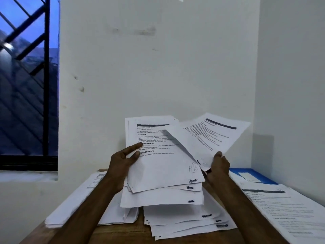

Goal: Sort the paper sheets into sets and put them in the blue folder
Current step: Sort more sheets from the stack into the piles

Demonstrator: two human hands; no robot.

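Observation:
My left hand (123, 160) grips a raised bundle of printed paper sheets (158, 164) by its left edge, thumb on the top page. My right hand (217, 169) pinches the lower corner of a single printed sheet (207, 136), lifted off to the right and tilted. Under my hands, more sheets lie in a loose heap (186, 221) on the wooden table (121, 233). The blue folder (253, 175) lies flat at the back right of the table, partly covered by papers.
A stack of sheets (73, 201) lies on the table's left side, another spread of printed pages (288, 213) on the right. White walls close in behind and to the right. A barred window (28, 81) is at the left.

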